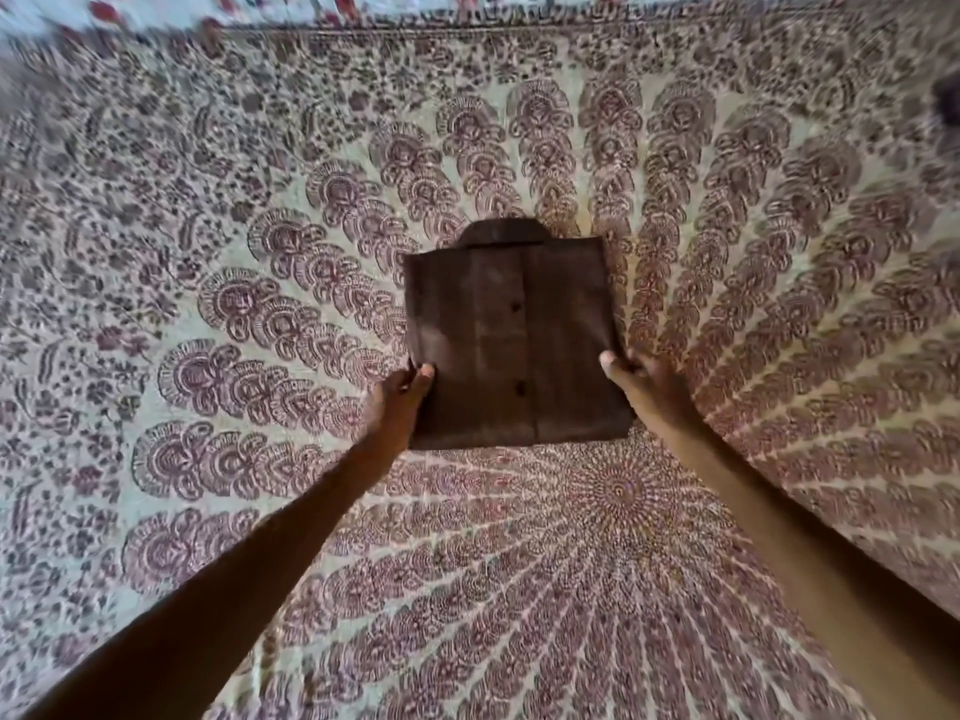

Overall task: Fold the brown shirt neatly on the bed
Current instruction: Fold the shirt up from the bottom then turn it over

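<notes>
The brown shirt is folded into a compact rectangle with its collar at the far end and its button placket facing up. It sits over the middle of the bed. My left hand grips the shirt's left edge with the thumb on top. My right hand grips the right edge the same way, its fingers hidden underneath. The near edge casts a shadow, so the shirt looks slightly raised off the bedspread.
A patterned maroon and cream mandala bedspread covers the whole bed. A floral cloth lies along the far edge. A dark object shows at the right border. The bed's right side drops away at the lower right.
</notes>
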Demonstrator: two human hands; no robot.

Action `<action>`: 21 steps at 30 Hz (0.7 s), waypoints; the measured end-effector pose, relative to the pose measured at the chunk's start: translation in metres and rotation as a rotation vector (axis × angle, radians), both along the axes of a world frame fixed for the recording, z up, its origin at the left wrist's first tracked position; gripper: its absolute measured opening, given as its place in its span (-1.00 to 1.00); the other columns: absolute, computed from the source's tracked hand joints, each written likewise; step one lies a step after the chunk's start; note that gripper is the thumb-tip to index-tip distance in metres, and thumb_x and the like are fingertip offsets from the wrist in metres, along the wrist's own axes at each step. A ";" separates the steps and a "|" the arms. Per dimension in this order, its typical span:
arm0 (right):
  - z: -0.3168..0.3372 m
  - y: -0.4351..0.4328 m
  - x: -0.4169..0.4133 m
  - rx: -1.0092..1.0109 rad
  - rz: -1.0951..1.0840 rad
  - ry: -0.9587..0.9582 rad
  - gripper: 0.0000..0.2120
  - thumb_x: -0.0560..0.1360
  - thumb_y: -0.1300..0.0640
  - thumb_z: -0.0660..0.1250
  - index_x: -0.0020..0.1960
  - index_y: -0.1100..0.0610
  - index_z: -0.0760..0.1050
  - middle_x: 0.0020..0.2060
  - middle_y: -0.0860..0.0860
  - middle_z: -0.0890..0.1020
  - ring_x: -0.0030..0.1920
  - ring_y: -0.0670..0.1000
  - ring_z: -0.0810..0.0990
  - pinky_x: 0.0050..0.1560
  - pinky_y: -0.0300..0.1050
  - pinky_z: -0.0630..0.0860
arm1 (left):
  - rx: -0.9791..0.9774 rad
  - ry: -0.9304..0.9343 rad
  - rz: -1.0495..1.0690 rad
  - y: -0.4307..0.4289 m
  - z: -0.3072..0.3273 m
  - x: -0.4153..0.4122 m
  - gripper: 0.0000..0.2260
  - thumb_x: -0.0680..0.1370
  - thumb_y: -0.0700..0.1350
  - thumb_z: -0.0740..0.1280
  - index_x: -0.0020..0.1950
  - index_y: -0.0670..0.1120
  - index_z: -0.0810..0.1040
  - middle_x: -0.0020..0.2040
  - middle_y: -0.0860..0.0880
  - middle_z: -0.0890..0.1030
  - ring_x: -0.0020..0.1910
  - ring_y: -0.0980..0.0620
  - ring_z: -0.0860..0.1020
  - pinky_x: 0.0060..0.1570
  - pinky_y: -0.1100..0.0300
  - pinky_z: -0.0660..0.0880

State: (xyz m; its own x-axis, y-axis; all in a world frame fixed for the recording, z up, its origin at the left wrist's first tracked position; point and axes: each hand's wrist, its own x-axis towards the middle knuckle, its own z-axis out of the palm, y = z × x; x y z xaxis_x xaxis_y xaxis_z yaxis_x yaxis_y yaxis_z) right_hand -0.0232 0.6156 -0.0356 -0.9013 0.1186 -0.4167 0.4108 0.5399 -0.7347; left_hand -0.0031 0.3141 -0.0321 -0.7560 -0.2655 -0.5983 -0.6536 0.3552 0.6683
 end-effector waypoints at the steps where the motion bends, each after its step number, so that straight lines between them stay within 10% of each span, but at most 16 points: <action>1: -0.001 -0.001 0.002 0.030 0.010 0.040 -0.51 0.37 -0.30 0.26 -0.21 0.18 0.50 -0.44 0.06 0.46 -0.38 0.07 0.43 -0.37 -0.07 0.24 | -0.022 0.005 -0.040 -0.001 0.001 0.001 -0.67 0.57 0.12 0.27 0.00 -0.15 0.58 -0.13 -0.11 0.61 -0.17 -0.05 0.55 -0.30 0.20 0.40; 12: -0.003 -0.040 0.014 0.265 -0.176 0.241 -0.77 0.61 0.17 0.23 0.15 0.32 0.49 -0.18 0.22 0.62 -0.28 0.10 0.49 -0.31 -0.21 0.12 | -0.297 0.279 0.004 0.012 0.003 -0.011 -0.75 0.59 0.01 0.28 0.04 -0.18 0.53 -0.16 -0.05 0.60 -0.28 0.02 0.50 -0.36 0.17 0.42; 17: 0.006 -0.049 0.009 0.606 -0.099 0.454 -0.62 0.54 0.10 0.29 0.33 0.16 0.40 0.25 0.15 0.49 0.20 0.14 0.48 0.11 -0.02 0.43 | -0.619 0.304 -0.073 0.025 0.004 -0.007 -0.62 0.56 0.05 0.28 0.30 -0.09 0.33 0.22 -0.17 0.46 0.13 -0.16 0.47 0.00 -0.04 0.43; 21: -0.005 -0.071 -0.015 0.666 0.315 0.448 -0.47 0.63 -0.14 0.08 0.53 0.06 0.21 0.55 0.09 0.19 0.53 0.15 0.17 0.49 0.14 0.16 | -0.777 0.543 -0.425 0.041 -0.002 -0.025 -0.47 0.60 0.13 0.15 0.52 -0.08 0.22 0.50 -0.15 0.28 0.47 -0.12 0.26 0.43 -0.07 0.21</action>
